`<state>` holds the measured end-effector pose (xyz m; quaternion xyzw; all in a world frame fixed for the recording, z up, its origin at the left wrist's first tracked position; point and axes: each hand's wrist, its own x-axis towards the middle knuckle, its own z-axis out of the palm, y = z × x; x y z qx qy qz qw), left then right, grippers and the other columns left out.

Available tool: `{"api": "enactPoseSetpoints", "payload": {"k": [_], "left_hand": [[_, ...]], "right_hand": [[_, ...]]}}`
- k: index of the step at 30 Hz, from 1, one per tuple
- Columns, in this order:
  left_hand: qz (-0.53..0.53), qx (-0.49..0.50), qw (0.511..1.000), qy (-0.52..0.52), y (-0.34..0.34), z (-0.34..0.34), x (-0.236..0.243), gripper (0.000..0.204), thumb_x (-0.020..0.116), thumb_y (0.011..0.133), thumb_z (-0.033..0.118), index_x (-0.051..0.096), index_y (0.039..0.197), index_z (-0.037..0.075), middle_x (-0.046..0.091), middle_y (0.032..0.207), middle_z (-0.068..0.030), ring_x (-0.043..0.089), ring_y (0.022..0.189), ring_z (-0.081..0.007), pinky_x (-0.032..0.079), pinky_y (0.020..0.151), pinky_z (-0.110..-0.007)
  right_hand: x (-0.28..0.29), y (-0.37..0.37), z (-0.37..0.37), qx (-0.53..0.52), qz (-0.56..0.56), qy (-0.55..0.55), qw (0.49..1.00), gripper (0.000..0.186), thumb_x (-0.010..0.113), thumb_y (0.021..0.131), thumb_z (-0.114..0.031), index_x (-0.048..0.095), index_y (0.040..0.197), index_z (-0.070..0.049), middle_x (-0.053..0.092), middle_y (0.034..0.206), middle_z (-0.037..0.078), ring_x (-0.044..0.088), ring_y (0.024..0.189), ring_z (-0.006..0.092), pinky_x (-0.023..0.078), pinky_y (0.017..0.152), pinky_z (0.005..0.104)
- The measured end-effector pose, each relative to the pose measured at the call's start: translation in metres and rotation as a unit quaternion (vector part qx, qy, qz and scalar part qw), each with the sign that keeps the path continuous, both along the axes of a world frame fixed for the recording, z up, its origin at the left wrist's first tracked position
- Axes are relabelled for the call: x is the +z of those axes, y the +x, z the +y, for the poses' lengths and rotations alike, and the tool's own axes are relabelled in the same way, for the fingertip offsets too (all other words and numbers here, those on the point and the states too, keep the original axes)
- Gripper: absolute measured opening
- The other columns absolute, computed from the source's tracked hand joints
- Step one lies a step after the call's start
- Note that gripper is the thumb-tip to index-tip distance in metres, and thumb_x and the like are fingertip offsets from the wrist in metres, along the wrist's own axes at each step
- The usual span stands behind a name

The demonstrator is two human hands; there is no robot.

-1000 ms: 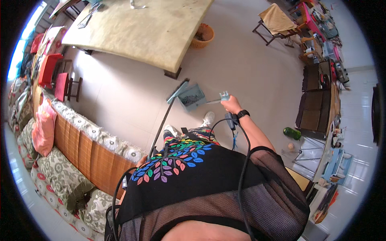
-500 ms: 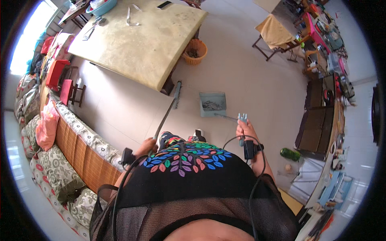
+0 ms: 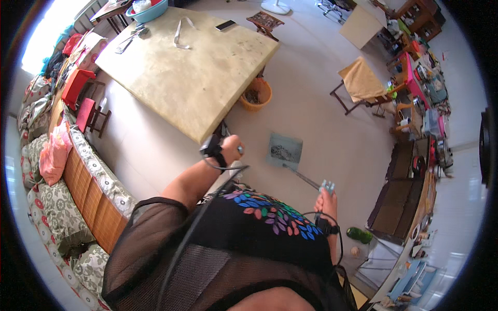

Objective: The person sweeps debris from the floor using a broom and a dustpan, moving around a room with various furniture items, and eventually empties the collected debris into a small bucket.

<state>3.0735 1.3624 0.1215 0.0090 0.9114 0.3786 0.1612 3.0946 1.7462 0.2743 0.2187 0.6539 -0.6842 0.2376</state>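
Note:
My left hand [image 3: 232,149] is raised near the table's corner, its fingers wrapped round the broom handle [image 3: 240,150]. Only the handle's pale end shows clearly; the hand and arm hide most of the broom. In my right hand [image 3: 326,201] is the upper end of a long-handled dustpan, its grey-blue handle top [image 3: 327,186] sticking out above the fingers. The thin handle slants down to the blue-grey dustpan [image 3: 295,146], which is low by the floor and holds a dark heap of debris [image 3: 280,152]. Both wrists wear black devices with cables.
A large yellowish table [image 3: 181,78] stands ahead on the left, with an orange basket [image 3: 262,98] by its side. A cloth-covered chair [image 3: 360,80] is at the far right. A wooden bench [image 3: 96,205] with cushions runs along the left. A green bottle [image 3: 359,235] lies at the right.
My left hand has lifted and swung forward to the right, and the broom head no longer shows clearly. My right hand and the dustpan sit slightly lower in view as the view has shifted.

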Motion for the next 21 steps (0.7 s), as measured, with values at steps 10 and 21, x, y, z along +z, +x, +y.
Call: {"api": "enactPoseSetpoints", "payload": {"k": [10, 21], "left_hand": [[0.014, -0.17, 0.954, -0.245, -0.109, 0.002, -0.034, 0.013, 0.06, 0.06, 0.02, 0.063, 0.071, 0.013, 0.06, 0.07, -0.0074, 0.058, 0.064, -0.026, 0.046, 0.053, -0.037], [0.047, -0.349, 0.889, -0.292, -0.107, -0.025, -0.062, 0.012, 0.064, 0.049, 0.015, 0.059, 0.056, 0.024, 0.057, 0.064, -0.0006, 0.057, 0.064, -0.0215, 0.041, 0.052, -0.036]], "right_hand": [[0.031, -0.025, -0.024, -0.101, -0.011, 0.05, 0.994, 0.016, 0.054, 0.081, -0.023, 0.043, 0.087, -0.013, 0.035, 0.049, -0.005, 0.033, 0.035, 0.0057, 0.028, 0.034, 0.0225], [0.028, -0.084, -0.004, -0.044, -0.025, 0.075, 0.996, 0.027, 0.052, 0.079, -0.006, 0.045, 0.104, -0.01, 0.038, 0.053, -0.004, 0.034, 0.036, 0.0048, 0.027, 0.033, 0.0207]]}}
